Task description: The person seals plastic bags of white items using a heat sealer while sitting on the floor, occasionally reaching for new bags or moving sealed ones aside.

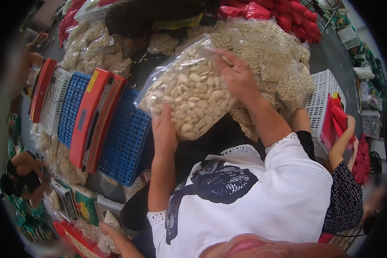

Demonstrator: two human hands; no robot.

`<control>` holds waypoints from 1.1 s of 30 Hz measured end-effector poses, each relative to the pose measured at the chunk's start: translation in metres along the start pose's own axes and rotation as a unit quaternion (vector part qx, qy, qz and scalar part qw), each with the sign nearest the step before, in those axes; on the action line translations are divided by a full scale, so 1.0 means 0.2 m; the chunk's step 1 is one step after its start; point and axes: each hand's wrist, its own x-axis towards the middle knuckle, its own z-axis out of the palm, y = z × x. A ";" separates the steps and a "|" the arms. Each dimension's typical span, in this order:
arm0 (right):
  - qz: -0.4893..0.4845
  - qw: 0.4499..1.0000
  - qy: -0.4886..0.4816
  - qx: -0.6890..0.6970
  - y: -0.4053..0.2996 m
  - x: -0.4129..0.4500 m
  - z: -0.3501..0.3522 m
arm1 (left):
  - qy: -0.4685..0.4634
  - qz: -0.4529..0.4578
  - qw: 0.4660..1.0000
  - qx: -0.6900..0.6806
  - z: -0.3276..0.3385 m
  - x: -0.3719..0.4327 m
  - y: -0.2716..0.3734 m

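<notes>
A clear plastic bag of large pale flat beans (193, 96) is held up tilted in front of my white shirt. My left hand (164, 124) grips its lower left side, with the thumb over the film. At the upper right edge, near the bag's narrow top, my right hand (233, 72) pinches the film. A small pale piece shows between the right fingers; I cannot tell what it is. To the left of the bag, a red impulse heat sealer (92, 119) rests across blue plastic crates (124, 135).
Filled clear bags (261, 48) are heaped beyond my right hand, with red bags (296, 19) behind them. More filled bags (90, 45) lie upper left. Another red sealer (42, 90) stands far left. A co-worker's hand (350, 122) holds red bags over a white crate (322, 84). Other people sit around.
</notes>
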 end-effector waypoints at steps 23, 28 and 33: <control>-0.032 0.634 0.179 -0.752 1.06 0.29 -0.89 | 0.187 0.269 0.924 0.195 -0.97 -1.03 0.58; -0.329 0.780 0.088 -0.525 0.92 0.37 -0.33 | 0.517 0.129 0.834 0.146 -1.60 -1.47 0.17; -0.180 0.944 -0.011 -0.277 0.36 0.33 0.22 | 0.586 0.087 0.778 0.207 -2.10 -1.36 -0.30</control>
